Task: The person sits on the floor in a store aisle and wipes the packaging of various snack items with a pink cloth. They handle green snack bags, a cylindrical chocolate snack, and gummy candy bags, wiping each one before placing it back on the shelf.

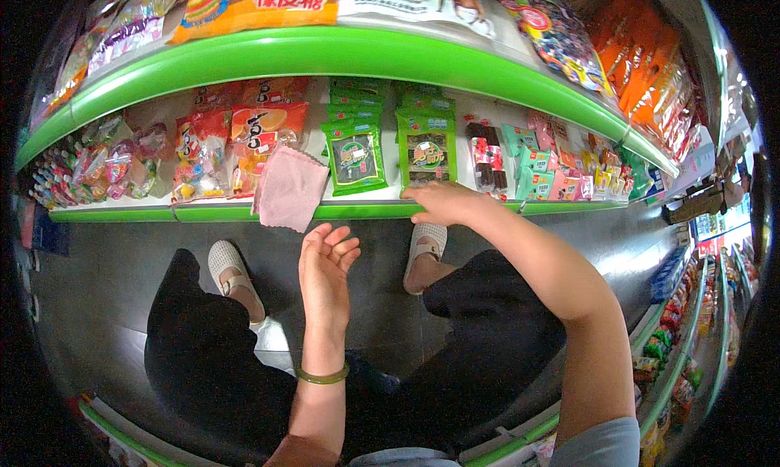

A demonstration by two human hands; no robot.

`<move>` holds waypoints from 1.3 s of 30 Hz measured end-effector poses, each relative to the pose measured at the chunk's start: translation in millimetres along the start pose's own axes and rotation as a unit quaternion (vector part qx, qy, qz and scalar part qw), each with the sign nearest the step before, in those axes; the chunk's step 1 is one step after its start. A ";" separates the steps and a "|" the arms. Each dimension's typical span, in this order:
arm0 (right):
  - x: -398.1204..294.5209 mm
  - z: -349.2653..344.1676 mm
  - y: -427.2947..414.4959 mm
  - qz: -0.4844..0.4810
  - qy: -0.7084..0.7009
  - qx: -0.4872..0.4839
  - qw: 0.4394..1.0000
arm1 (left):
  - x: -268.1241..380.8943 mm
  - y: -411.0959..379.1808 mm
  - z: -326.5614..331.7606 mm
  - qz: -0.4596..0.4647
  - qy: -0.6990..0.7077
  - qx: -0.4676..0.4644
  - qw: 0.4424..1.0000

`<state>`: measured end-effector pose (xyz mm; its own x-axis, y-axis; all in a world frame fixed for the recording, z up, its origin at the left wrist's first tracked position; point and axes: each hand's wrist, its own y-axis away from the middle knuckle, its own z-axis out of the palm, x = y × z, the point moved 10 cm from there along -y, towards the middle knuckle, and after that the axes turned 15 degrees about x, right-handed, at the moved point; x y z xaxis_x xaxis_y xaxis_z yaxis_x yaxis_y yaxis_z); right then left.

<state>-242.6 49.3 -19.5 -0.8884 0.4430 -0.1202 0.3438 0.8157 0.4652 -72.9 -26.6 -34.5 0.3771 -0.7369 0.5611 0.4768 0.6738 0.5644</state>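
My left hand (331,254) is raised in front of the lower shelf, palm up, its fingers loosely curled and holding nothing. Just above its fingertips, a pink cloth (291,190) with zigzag edges hangs over the shelf's front lip. My right hand (443,200) reaches to the shelf edge, thumb apart from the fingers. Its fingertips are at the bottom of a green seaweed snack packet (426,147); whether they press on it is hard to tell. A similar green packet (356,156) leans to the left, between that one and the cloth.
Red and orange candy bags (267,129) stand left of the cloth, beside wrapped sweets (119,156). Dark bar-shaped snacks (487,156) and small mint-green packs (536,171) lie to the right. An upper shelf's green edge (341,51) overhangs them. More stocked shelving (670,345) runs along the right.
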 end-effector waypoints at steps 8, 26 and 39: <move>76.7 -14.3 24.5 0.103 0.015 0.120 0.987 | 25.3 66.0 0.0 0.060 -0.095 -0.056 0.992; 129.3 -13.7 45.6 0.184 -0.011 0.175 0.967 | 22.7 140.1 88.2 0.282 -0.679 -0.504 0.454; 123.0 19.2 95.0 0.260 0.001 0.092 0.961 | -86.6 191.0 123.3 0.400 -0.587 -0.619 0.334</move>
<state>-313.3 188.4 -7.0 -0.5825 0.8080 0.0888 0.7894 0.5362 0.2988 -112.3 172.7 99.3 0.5522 0.6719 0.4936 0.8337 -0.4459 -0.3257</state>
